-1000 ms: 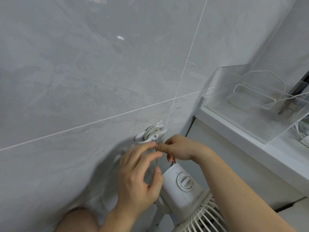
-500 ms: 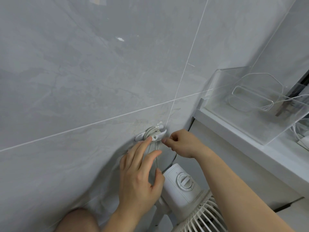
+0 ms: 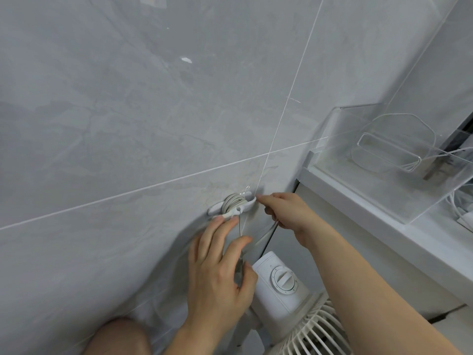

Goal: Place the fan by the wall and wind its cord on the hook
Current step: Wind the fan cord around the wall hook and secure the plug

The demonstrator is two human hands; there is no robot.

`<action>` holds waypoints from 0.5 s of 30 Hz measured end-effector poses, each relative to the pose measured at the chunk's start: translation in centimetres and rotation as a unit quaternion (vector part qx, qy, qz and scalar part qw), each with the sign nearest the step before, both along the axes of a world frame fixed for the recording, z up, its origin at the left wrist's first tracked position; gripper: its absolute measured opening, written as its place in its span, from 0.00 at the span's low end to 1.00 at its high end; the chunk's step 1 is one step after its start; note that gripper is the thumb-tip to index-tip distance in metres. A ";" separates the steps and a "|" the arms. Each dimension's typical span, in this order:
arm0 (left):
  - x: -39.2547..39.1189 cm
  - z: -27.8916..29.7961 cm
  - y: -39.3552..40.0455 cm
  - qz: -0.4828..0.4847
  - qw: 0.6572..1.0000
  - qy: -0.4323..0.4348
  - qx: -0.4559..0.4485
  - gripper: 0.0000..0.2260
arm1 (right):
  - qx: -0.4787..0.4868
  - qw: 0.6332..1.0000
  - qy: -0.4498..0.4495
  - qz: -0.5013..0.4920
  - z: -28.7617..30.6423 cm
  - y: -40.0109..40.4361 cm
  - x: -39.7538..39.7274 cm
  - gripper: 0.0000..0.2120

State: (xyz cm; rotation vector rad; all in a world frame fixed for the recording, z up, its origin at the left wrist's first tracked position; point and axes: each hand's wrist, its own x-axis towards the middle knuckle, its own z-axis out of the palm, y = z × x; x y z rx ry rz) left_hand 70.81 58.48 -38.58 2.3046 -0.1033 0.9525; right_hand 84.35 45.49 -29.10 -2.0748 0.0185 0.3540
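A white fan [image 3: 281, 285] with a round dial stands against the grey tiled wall, its grille at the bottom edge. Above it a white hook [image 3: 217, 208] on the wall carries several turns of the grey cord [image 3: 231, 201]. My right hand [image 3: 286, 212] pinches a strand of the cord just right of the hook's end. My left hand [image 3: 220, 267] is below the hook, fingers spread, its fingertips touching the lowest loop. A thin strand hangs down between its fingers.
A white ledge [image 3: 358, 216] runs along the right, carrying a clear plastic box [image 3: 399, 160] and white cables [image 3: 460, 206]. A bare knee [image 3: 117, 336] is at the bottom left. A dark gap [image 3: 295, 183] separates wall and cabinet.
My right hand has moved up and to the right, from beside the left fingertips to the hook's right end. My left hand has opened and risen to the coil.
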 end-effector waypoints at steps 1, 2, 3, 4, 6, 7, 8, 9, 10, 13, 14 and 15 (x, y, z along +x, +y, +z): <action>0.0 -0.1 0.0 0.000 1.000 0.000 0.000 0.17 | 0.021 1.000 0.013 -0.009 0.2 0.1 0.0 0.14; 0.0 -0.1 0.0 0.000 1.000 0.001 -0.001 0.17 | 0.038 0.999 0.018 -0.012 0.4 0.1 0.0 0.13; 0.0 -0.1 0.0 -0.001 1.000 0.000 -0.002 0.17 | 0.048 0.999 0.016 -0.008 0.6 0.2 -0.1 0.13; 0.0 -0.1 0.0 -0.001 1.000 -0.001 -0.004 0.16 | 0.049 0.999 0.007 0.001 0.6 0.4 -0.1 0.13; 0.0 0.0 -0.1 -0.002 1.000 -0.003 -0.008 0.16 | 0.041 0.998 -0.031 0.023 0.4 0.5 -0.4 0.14; 0.0 0.1 -0.1 -0.001 1.000 -0.002 -0.011 0.16 | 0.034 0.997 -0.061 0.029 0.4 0.7 -0.6 0.14; 0.0 0.1 -0.1 0.000 1.000 -0.001 -0.012 0.15 | 0.027 0.995 -0.096 0.032 0.4 0.8 -0.7 0.13; 0.0 0.1 -0.1 0.003 1.000 0.000 -0.013 0.15 | 0.019 0.990 -0.136 0.033 0.4 1.0 -0.9 0.13; -0.1 0.1 -0.1 0.005 1.000 0.001 -0.012 0.15 | 0.008 0.984 -0.176 0.036 0.4 1.1 -1.0 0.14; -0.2 0.2 -0.2 0.014 1.000 -0.006 -0.008 0.14 | 0.004 0.970 -0.236 0.054 0.8 1.6 -1.6 0.15; -0.2 0.4 -0.3 0.016 1.000 -0.014 -0.009 0.14 | 0.012 0.971 -0.231 0.061 0.9 1.6 -1.7 0.15; -0.3 0.6 -0.4 0.017 1.000 -0.023 -0.012 0.14 | 0.019 0.973 -0.221 0.069 1.0 1.7 -1.8 0.14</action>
